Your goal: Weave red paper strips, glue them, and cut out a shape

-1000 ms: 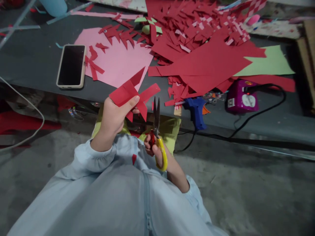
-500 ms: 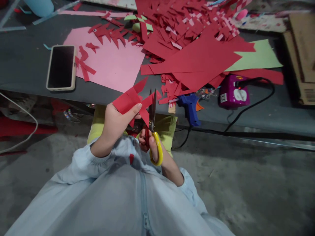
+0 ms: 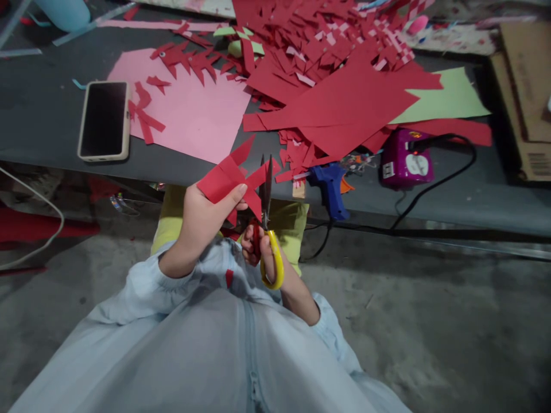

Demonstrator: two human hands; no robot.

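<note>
My left hand (image 3: 205, 215) pinches a folded red paper piece (image 3: 221, 179) between thumb and fingers, with pointed strips sticking out on several sides. Gripped in my right hand (image 3: 264, 252) is a pair of scissors (image 3: 272, 261) with yellow and red handles, blades slightly apart and pointing up. The blades straddle or overlap one strip at the paper's right side; whether they bite into it I cannot tell. A small red paper scrap (image 3: 229, 278) lies on my light blue jacket (image 3: 185, 344).
On the dark table (image 3: 38, 115) are a phone (image 3: 104, 120), a pink sheet (image 3: 193, 115) with red cut pieces, a red paper heap (image 3: 336, 109), a blue glue gun (image 3: 330, 186) and a purple power box (image 3: 407, 160) with a black cable. Cardboard (image 3: 527, 86) stands right.
The scissors have come up and left to the strip at the paper's right side. My left hand keeps its hold on the paper. The whole view has shifted slightly.
</note>
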